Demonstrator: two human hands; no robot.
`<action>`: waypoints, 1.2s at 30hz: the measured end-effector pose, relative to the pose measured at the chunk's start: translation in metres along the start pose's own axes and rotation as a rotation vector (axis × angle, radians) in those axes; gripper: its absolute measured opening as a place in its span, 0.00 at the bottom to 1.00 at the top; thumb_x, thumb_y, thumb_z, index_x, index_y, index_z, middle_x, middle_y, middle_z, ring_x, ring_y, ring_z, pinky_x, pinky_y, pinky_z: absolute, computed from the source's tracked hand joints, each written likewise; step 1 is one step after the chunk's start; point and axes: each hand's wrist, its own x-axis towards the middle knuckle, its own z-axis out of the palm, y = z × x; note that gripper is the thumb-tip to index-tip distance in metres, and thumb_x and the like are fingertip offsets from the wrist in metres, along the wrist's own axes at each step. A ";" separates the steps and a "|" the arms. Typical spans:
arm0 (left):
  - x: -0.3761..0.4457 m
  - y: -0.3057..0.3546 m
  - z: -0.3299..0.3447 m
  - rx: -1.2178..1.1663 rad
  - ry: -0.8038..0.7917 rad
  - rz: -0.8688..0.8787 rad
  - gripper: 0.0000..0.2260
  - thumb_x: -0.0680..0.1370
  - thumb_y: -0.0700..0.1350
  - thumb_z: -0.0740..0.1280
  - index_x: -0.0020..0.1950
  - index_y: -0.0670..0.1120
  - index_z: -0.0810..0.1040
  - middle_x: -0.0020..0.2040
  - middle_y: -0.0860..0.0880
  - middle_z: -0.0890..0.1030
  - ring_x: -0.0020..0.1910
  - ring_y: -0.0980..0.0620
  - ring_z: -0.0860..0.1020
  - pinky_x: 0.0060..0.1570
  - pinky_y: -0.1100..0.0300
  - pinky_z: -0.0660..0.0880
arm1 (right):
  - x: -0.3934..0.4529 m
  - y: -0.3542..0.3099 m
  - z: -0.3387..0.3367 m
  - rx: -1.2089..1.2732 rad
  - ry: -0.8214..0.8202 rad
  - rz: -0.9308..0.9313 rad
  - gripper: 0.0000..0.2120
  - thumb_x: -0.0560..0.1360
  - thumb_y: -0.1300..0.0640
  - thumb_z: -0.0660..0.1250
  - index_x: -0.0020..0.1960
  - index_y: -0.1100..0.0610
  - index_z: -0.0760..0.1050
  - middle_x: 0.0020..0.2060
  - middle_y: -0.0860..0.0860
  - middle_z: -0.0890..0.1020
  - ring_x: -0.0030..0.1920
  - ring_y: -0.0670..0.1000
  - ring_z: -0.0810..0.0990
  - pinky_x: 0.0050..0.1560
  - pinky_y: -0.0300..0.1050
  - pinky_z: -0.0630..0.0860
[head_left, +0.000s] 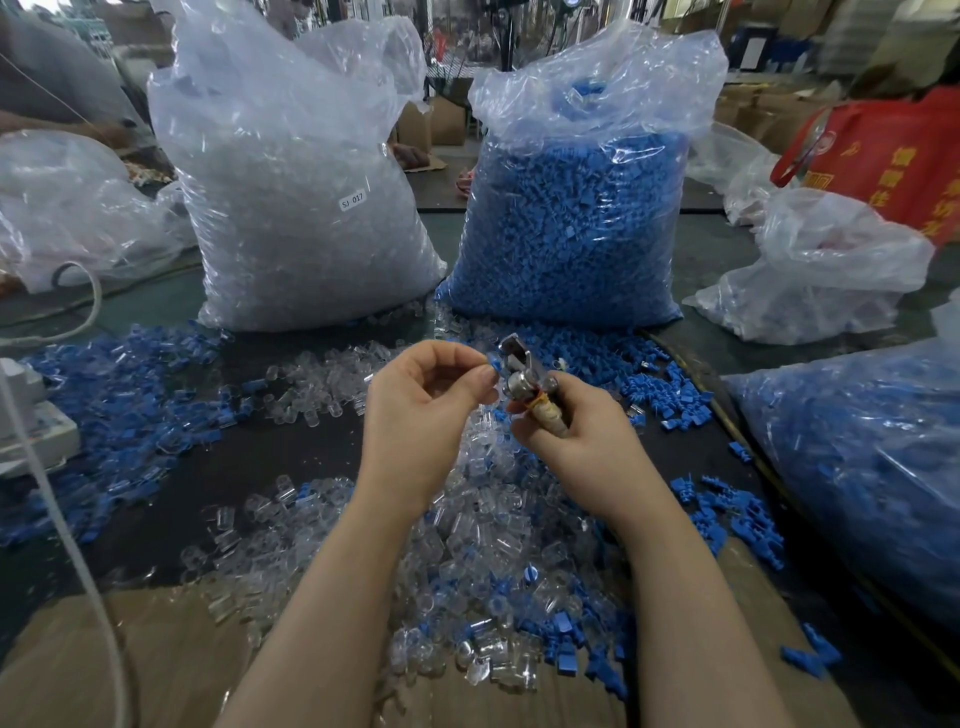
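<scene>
My right hand (582, 441) grips a small metal tool (522, 371) by its wrapped handle, with the metal head pointing up. My left hand (426, 410) is raised beside it, thumb and fingers pinching a tiny blue plastic piece (492, 362) right against the tool's head. Below both hands lies a heap of loose clear plastic caps (483, 545) mixed with blue pieces.
A big bag of clear caps (296, 208) and a big bag of blue parts (576, 218) stand at the back. Another bag of blue parts (862, 467) lies right. Blue pieces (119, 405) cover the left table. Cardboard (171, 660) lies near me; a white cable (62, 519) runs left.
</scene>
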 end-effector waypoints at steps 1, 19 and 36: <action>0.000 0.000 0.000 -0.008 -0.006 0.007 0.06 0.74 0.33 0.72 0.43 0.44 0.81 0.36 0.50 0.83 0.38 0.54 0.82 0.46 0.59 0.81 | 0.000 -0.001 0.000 -0.004 -0.014 -0.004 0.04 0.75 0.59 0.69 0.50 0.54 0.78 0.42 0.51 0.83 0.45 0.57 0.80 0.50 0.62 0.77; 0.000 0.002 -0.003 -0.087 -0.078 0.046 0.04 0.74 0.33 0.71 0.44 0.41 0.81 0.35 0.52 0.83 0.36 0.58 0.81 0.40 0.68 0.76 | -0.003 -0.005 0.003 -0.125 0.056 -0.061 0.14 0.66 0.55 0.59 0.46 0.59 0.77 0.35 0.54 0.81 0.36 0.58 0.77 0.39 0.60 0.76; 0.021 -0.025 -0.104 0.838 0.436 -0.220 0.01 0.74 0.47 0.74 0.45 0.51 0.83 0.44 0.48 0.84 0.45 0.49 0.79 0.49 0.50 0.76 | 0.002 0.013 -0.002 -0.276 0.167 0.015 0.02 0.73 0.56 0.65 0.42 0.52 0.73 0.28 0.49 0.75 0.29 0.49 0.71 0.30 0.48 0.65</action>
